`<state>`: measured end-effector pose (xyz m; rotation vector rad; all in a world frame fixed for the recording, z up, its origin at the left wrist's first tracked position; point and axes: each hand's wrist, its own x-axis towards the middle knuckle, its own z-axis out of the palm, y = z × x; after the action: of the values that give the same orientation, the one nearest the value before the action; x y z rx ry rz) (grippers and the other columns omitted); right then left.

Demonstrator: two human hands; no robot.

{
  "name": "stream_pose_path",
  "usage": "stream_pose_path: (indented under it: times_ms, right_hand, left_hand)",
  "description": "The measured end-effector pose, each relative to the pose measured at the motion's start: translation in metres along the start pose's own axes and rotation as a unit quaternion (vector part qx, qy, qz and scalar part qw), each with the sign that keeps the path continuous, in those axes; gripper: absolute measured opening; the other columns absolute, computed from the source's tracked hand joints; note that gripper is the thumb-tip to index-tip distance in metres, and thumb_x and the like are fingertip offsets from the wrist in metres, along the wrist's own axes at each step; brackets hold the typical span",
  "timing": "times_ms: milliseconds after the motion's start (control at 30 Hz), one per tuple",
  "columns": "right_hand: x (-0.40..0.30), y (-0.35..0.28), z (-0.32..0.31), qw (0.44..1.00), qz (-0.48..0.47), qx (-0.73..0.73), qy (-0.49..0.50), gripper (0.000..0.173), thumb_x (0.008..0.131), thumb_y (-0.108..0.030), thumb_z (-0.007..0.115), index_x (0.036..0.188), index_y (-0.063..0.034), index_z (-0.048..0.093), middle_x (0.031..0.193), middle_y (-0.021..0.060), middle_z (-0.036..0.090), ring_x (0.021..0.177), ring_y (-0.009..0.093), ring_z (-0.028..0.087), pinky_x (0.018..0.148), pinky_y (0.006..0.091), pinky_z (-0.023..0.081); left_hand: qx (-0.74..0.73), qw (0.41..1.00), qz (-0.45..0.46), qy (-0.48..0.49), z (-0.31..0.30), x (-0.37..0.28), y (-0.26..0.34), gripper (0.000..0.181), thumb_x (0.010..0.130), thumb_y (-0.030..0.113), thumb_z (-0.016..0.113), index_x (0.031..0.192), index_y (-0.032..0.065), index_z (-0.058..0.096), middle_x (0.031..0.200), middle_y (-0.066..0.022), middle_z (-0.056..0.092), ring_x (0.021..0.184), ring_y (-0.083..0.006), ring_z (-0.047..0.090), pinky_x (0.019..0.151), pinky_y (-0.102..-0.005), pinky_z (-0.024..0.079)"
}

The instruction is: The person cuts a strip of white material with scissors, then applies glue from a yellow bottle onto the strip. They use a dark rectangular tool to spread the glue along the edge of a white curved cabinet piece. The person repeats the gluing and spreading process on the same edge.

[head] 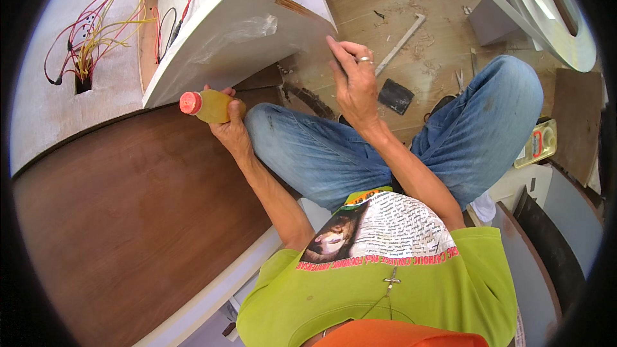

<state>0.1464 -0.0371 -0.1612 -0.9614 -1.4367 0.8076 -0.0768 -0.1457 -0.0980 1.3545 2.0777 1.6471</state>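
Observation:
A plastic bottle with a red cap and yellowish contents lies tilted in my left hand, by my left knee, its cap pointing left. My right hand, with a ring on one finger, is raised beside the corner of a white curved panel. Its fingers are bent and close together; a dark narrow area shows between thumb and fingers, and I cannot tell whether it is a held piece or shadow. The panel has a strip of exposed wood along its edge and clear plastic film on its face.
Red, yellow and black wires come from a hole in a pale board at upper left. A brown wooden panel spans the left. On the floor lie a white strip, a black pad, scissors and shavings. White ring-shaped pieces stand upper right.

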Motion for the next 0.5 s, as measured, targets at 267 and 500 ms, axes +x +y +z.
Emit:
stream_pose_path:
  times_ms: [267, 500]
  right_hand:
    - [0.013, 0.025, -0.014, 0.996, 0.093, 0.007, -0.018, 0.038, 0.094, 0.003, 0.056, 0.129, -0.0064, 0.068, 0.108, 0.0154, 0.065, 0.1, 0.034, 0.062, 0.089, 0.0405, 0.05]
    - [0.024, 0.001, -0.012, 0.997, 0.07, 0.026, -0.029, 0.037, 0.093, 0.003, 0.059, 0.127, -0.0072, 0.069, 0.107, 0.0156, 0.065, 0.098, 0.033, 0.062, 0.088, 0.042, 0.051]
  left_hand:
    - [0.014, 1.0, 0.016, 0.001, -0.004, 0.001, -0.005, 0.074, 0.097, 0.022, 0.074, 0.155, -0.0029, 0.036, 0.114, -0.0096, 0.068, 0.106, -0.019, 0.063, 0.1, -0.035, 0.048]
    - [0.007, 1.0, 0.015, 0.003, -0.001, 0.002, -0.003, 0.075, 0.096, 0.022, 0.075, 0.155, -0.0014, 0.036, 0.115, -0.0098, 0.068, 0.107, -0.0196, 0.064, 0.1, -0.035, 0.048]
